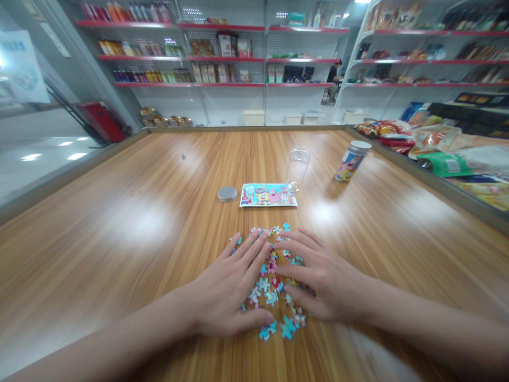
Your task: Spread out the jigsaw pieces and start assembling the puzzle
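Note:
Loose jigsaw puzzle pieces [272, 296], mostly light blue with some pink, yellow and red, lie scattered on the wooden table [119, 254]. My left hand [228, 289] rests palm down over their left side, fingers stretched out and thumb pointing right. Over the right side, my right hand [324, 276] is spread with fingers apart, touching or just above the pieces. Some pieces are hidden under both hands. Just beyond them lies a colourful cartoon picture sheet [268, 195]. A round silver lid [227, 193] sits left of the sheet.
A clear jar [299, 165] stands behind the sheet. Farther right is a cartoon-printed can [352, 161] with a silver lid. One tiny object [183, 156] lies far left on the table. Packaged goods [445, 154] lie beyond the right edge; stocked shelves [226, 59] and a seated person [333, 79] are behind.

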A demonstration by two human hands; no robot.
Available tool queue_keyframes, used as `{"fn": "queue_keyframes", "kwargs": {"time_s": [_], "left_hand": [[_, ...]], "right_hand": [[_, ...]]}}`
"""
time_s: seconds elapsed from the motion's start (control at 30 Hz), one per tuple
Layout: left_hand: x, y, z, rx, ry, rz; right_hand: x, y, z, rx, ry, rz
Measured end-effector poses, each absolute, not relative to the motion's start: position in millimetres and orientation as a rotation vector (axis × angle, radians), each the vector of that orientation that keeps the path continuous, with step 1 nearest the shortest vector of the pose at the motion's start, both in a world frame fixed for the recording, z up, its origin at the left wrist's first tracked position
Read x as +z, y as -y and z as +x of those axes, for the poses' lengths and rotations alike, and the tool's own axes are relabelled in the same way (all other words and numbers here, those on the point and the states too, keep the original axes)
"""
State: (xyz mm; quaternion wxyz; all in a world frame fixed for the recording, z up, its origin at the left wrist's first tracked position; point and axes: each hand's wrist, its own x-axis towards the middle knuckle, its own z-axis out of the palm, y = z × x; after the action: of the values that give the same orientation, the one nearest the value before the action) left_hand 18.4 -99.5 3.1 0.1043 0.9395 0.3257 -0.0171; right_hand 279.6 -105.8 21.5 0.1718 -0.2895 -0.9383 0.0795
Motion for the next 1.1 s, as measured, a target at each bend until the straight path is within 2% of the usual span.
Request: {"fn": "queue_keyframes", "kwargs": {"time_s": [0.53, 0.73, 1.1], "left_hand": [[5.4, 99.6, 19.2, -0.036, -0.938, 2.775], [3.4, 102.2, 21.3, 0.014, -1.069, 2.759], [0.4, 98.2, 20.3, -0.016, -1.015, 2.802]], "right_hand": [[15.6, 103.1, 280.7, 0.260, 2.670, -0.839], [5.6, 106.6, 278.4, 0.177, 2.711, -1.038], [7.3, 107.4, 273.0, 0.341, 2.818, -1.192]]}}
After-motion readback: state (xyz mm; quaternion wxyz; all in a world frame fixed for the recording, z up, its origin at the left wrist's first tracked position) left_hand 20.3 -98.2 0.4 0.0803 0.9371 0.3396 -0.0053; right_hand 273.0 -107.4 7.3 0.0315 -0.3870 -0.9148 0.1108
